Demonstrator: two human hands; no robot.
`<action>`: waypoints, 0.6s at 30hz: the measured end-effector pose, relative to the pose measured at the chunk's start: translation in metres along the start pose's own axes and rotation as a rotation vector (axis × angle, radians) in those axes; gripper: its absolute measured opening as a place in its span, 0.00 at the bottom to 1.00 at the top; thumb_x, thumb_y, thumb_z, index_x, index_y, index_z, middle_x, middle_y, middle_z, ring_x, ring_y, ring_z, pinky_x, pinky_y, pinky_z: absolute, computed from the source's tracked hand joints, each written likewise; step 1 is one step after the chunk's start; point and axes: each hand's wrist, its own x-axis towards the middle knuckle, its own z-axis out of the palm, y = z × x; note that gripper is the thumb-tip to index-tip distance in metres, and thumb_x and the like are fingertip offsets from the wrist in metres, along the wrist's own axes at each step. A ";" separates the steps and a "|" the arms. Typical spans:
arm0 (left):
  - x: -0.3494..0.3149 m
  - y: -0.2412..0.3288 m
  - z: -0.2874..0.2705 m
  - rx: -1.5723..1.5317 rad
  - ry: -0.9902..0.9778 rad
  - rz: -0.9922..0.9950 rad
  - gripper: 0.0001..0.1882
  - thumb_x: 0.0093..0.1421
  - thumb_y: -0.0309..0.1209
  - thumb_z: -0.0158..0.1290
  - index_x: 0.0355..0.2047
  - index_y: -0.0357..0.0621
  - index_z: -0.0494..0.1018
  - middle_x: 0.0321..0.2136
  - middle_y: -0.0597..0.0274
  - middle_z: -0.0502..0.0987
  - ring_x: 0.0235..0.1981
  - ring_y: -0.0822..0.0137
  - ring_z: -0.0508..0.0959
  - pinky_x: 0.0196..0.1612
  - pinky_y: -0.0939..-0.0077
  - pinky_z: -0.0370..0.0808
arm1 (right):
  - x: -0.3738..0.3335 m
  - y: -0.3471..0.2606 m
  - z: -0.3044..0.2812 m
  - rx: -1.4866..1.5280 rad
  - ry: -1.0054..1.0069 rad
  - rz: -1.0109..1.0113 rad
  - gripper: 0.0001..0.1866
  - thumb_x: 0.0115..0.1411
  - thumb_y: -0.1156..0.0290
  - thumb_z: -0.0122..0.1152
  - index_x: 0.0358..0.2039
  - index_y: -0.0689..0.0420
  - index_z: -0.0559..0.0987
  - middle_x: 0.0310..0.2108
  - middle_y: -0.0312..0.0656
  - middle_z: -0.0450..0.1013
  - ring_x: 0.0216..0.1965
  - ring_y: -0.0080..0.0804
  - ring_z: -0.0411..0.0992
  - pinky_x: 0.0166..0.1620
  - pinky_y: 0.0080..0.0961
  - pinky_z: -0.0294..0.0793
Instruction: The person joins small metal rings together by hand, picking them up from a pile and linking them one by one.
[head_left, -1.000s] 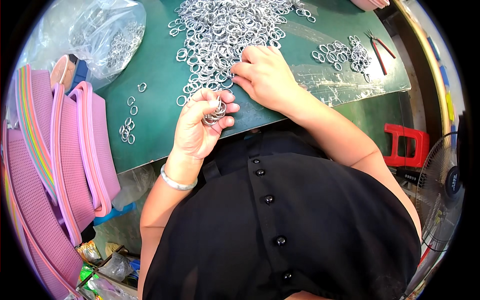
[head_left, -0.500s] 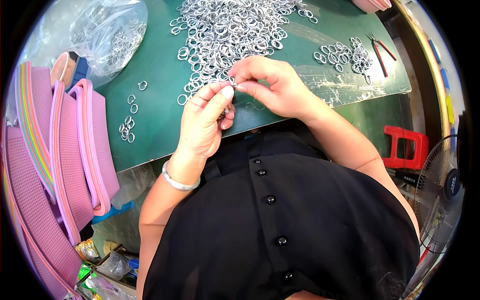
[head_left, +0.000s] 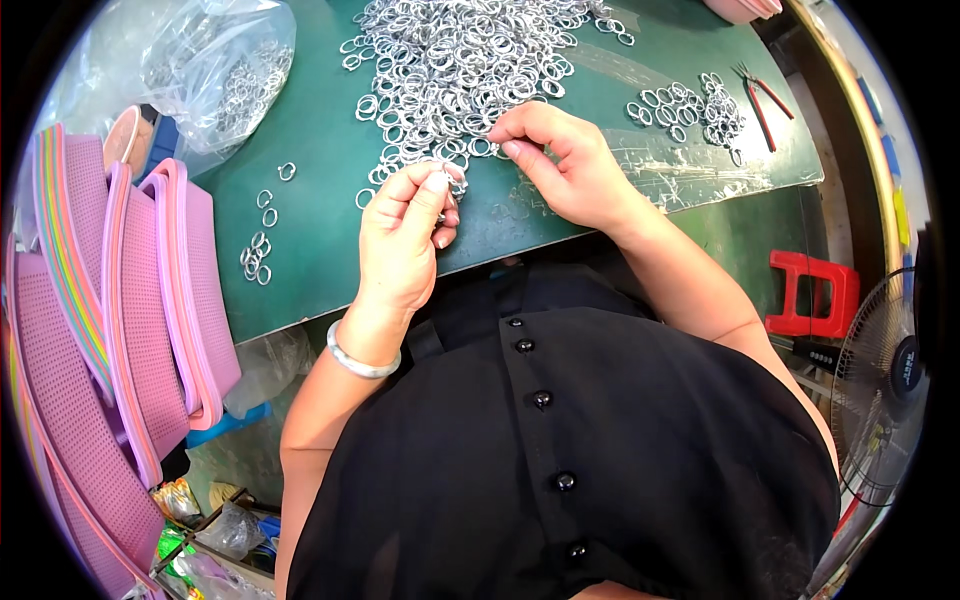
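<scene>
A: Which thing is the largest?

B: The green desk [head_left: 310,250]. Its flat top is scratched and shiny near the right front edge. On its left side stand several pink and purple baskets [head_left: 205,260], with walls full of small holes and thick, rounded rims.

A: And the next in size?

B: At the right side there is a fan [head_left: 905,365]; its dark hub carries pale lettering, too small for me to read. Then comes the pile of silvery metal rings [head_left: 470,70], spread on the middle of the desk, and to its left a clear, wrinkled plastic bag [head_left: 200,40] with more rings inside.

A: How are the hands?

B: The left hand [head_left: 400,220] is closed, the thumb against the forefinger, and it holds some held rings [head_left: 455,187], partly hidden by the fingers. The right hand [head_left: 575,165] is half curled, with thumb tip and forefinger tip close together, just beside the near edge of the pile. I cannot tell whether it pinches a ring.

A: And the smaller things?

B: Pliers [head_left: 758,112] with red handles lie at the right, near a small ring group [head_left: 720,112]. A smooth, pale bangle [head_left: 360,365] goes around the left wrist. Last, a few thin loose rings [head_left: 262,258] lie at the left, some overlapping.
</scene>
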 end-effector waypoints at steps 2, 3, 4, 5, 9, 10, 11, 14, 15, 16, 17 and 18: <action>0.000 -0.002 -0.002 -0.008 -0.010 0.000 0.07 0.59 0.29 0.46 0.33 0.40 0.71 0.21 0.70 0.68 0.21 0.80 0.65 0.20 0.90 0.60 | 0.001 0.001 0.000 -0.025 0.010 -0.023 0.06 0.50 0.80 0.53 0.30 0.60 0.73 0.27 0.41 0.70 0.28 0.33 0.71 0.30 0.22 0.69; 0.000 -0.002 -0.002 -0.015 -0.021 0.000 0.07 0.59 0.29 0.46 0.33 0.40 0.71 0.21 0.70 0.68 0.21 0.80 0.65 0.20 0.90 0.60 | 0.001 0.001 0.000 -0.065 0.016 -0.043 0.06 0.50 0.81 0.53 0.30 0.60 0.73 0.27 0.42 0.70 0.28 0.34 0.71 0.31 0.23 0.69; 0.000 -0.002 -0.003 -0.015 -0.021 0.000 0.07 0.59 0.29 0.46 0.33 0.40 0.71 0.21 0.70 0.68 0.21 0.80 0.65 0.20 0.90 0.60 | 0.002 0.001 -0.001 -0.106 0.022 -0.063 0.06 0.49 0.81 0.53 0.29 0.60 0.73 0.26 0.42 0.70 0.28 0.36 0.70 0.31 0.24 0.69; 0.000 -0.002 -0.003 -0.013 -0.027 -0.006 0.06 0.59 0.29 0.46 0.33 0.41 0.71 0.21 0.70 0.67 0.21 0.79 0.65 0.20 0.90 0.60 | 0.002 0.001 -0.001 -0.105 0.022 -0.063 0.06 0.49 0.81 0.53 0.29 0.60 0.73 0.26 0.42 0.70 0.28 0.36 0.70 0.31 0.24 0.69; 0.001 -0.002 -0.005 -0.008 -0.048 -0.007 0.06 0.59 0.29 0.46 0.33 0.41 0.71 0.22 0.69 0.67 0.22 0.79 0.65 0.20 0.89 0.60 | 0.001 0.004 -0.002 -0.186 0.019 -0.057 0.06 0.48 0.81 0.54 0.28 0.59 0.73 0.25 0.41 0.70 0.29 0.38 0.70 0.31 0.26 0.69; 0.001 -0.002 -0.006 -0.008 -0.048 -0.007 0.06 0.59 0.29 0.46 0.33 0.41 0.71 0.22 0.69 0.67 0.22 0.79 0.65 0.20 0.89 0.60 | 0.000 0.004 -0.002 -0.208 0.020 -0.054 0.06 0.47 0.81 0.54 0.28 0.59 0.73 0.25 0.41 0.69 0.29 0.38 0.70 0.32 0.27 0.69; 0.001 -0.003 -0.006 0.017 -0.063 0.014 0.06 0.59 0.29 0.46 0.33 0.41 0.71 0.22 0.69 0.67 0.22 0.79 0.65 0.20 0.89 0.60 | 0.000 0.004 -0.002 -0.208 0.020 -0.054 0.06 0.47 0.81 0.54 0.28 0.59 0.73 0.25 0.41 0.69 0.29 0.38 0.70 0.32 0.27 0.69; 0.000 -0.004 -0.006 0.087 -0.086 0.070 0.06 0.59 0.29 0.46 0.33 0.41 0.71 0.22 0.69 0.67 0.22 0.79 0.65 0.21 0.89 0.60 | 0.000 0.005 -0.003 -0.248 0.011 -0.055 0.05 0.48 0.80 0.53 0.27 0.58 0.74 0.25 0.41 0.69 0.29 0.38 0.69 0.33 0.28 0.69; 0.000 -0.004 -0.006 0.133 -0.093 0.105 0.06 0.59 0.29 0.46 0.33 0.41 0.71 0.22 0.69 0.67 0.22 0.79 0.65 0.21 0.89 0.61 | -0.001 0.006 -0.003 -0.278 0.003 -0.059 0.05 0.48 0.79 0.53 0.27 0.58 0.74 0.25 0.40 0.69 0.30 0.39 0.69 0.33 0.29 0.69; 0.000 -0.005 -0.006 0.132 -0.095 0.106 0.06 0.59 0.29 0.46 0.33 0.41 0.71 0.22 0.69 0.67 0.22 0.79 0.65 0.21 0.89 0.61 | -0.002 0.006 -0.004 -0.309 -0.005 -0.062 0.05 0.48 0.78 0.53 0.27 0.58 0.74 0.25 0.40 0.69 0.30 0.39 0.69 0.33 0.29 0.69; 0.000 -0.004 -0.006 0.134 -0.105 0.107 0.07 0.60 0.28 0.45 0.34 0.40 0.70 0.22 0.68 0.67 0.22 0.80 0.65 0.21 0.89 0.61 | -0.002 0.007 -0.004 -0.310 -0.004 -0.061 0.05 0.48 0.78 0.53 0.27 0.58 0.74 0.25 0.40 0.69 0.30 0.39 0.69 0.33 0.29 0.69; 0.000 -0.004 -0.006 0.135 -0.115 0.109 0.07 0.60 0.28 0.44 0.34 0.40 0.70 0.23 0.68 0.67 0.23 0.80 0.65 0.20 0.89 0.62 | -0.003 0.007 -0.004 -0.331 -0.009 -0.063 0.04 0.47 0.77 0.54 0.27 0.57 0.74 0.25 0.40 0.68 0.30 0.38 0.68 0.33 0.29 0.69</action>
